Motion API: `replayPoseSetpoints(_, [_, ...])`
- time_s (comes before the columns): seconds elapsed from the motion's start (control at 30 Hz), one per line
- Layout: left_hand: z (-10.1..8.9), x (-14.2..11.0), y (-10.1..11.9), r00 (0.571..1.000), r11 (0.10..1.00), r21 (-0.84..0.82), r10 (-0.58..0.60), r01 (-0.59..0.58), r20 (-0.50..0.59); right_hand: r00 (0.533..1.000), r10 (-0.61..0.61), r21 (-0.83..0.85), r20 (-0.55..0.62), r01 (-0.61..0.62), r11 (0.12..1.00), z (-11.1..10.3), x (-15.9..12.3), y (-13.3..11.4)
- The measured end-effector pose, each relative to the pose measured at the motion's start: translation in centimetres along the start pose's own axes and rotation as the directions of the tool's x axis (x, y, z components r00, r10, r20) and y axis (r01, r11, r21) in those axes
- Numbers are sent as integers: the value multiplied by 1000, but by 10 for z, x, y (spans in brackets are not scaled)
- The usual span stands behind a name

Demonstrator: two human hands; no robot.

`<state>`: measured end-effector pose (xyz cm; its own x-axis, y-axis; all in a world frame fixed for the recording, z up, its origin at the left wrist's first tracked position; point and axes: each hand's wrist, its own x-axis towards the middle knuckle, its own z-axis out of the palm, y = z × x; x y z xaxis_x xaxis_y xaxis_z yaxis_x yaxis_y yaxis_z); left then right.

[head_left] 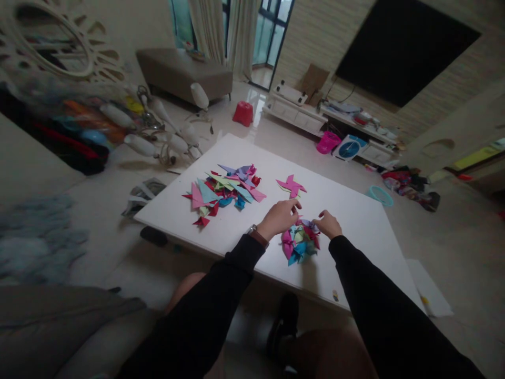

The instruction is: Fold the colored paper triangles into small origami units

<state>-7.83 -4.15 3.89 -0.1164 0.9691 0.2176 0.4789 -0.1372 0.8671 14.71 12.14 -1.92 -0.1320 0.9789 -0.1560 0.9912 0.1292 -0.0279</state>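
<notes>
A ring-like cluster of folded paper pieces (300,248) in pink, blue, green, purple and red lies near the front of the white table (355,252). My left hand (278,217) hovers over its upper left edge, fingers bent and apart. At the upper right edge is my right hand (330,224), thumb and forefinger apart beside a purple folded piece (310,226); whether they touch is unclear. Just beyond the hands lies a pink and green paper pinwheel (292,186). Left of it spreads a heap of folded paper shapes (224,189) in several colours.
A red stool (243,113) stands on the floor behind the table. White lamp shades (169,142) on a metal frame sit to the left. Beyond are a pink basket (328,142), a blue fan (349,148) and a turquoise basin (380,196).
</notes>
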Motion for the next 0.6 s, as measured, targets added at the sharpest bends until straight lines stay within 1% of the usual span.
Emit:
replayPoseSetpoints(0.1, [-1,-3,1,1000,1000,-4,13,-13,6,999,-47,-88,10,48,995,-16,-4,-13])
replayPoseSetpoints(0.17, [7,-6,4,1000,999,-35,-5,4,-16,997,-78,-103,17,80,991,-26,-9,-32])
replayPoseSetpoints(0.27, [27,-12,14,996,991,-129,-49,39,-77,989,-144,-114,35,147,983,-37,-17,-73])
replayPoseSetpoints(0.33, [40,-21,25,993,977,-201,-90,73,-80,982,-181,-144,46,186,972,-41,-20,-103])
replayPoseSetpoints(0.37, [44,-27,31,988,969,-233,-114,88,-100,981,-191,-158,39,195,968,-43,-20,-118])
replayPoseSetpoints(0.4, [46,-33,38,980,961,-260,-135,94,-145,980,-199,-169,20,199,965,-45,-19,-131])
replayPoseSetpoints(0.43, [46,-39,44,968,954,-285,-154,93,-198,979,-205,-172,-4,202,964,-47,-18,-143])
replayPoseSetpoints(0.5, [39,-50,55,948,941,-333,-158,59,-277,977,-210,-162,-45,200,966,-51,-13,-163])
replayPoseSetpoints(0.6, [18,-59,62,939,918,-397,-142,6,-315,984,-174,-109,-42,169,980,-57,-2,-185])
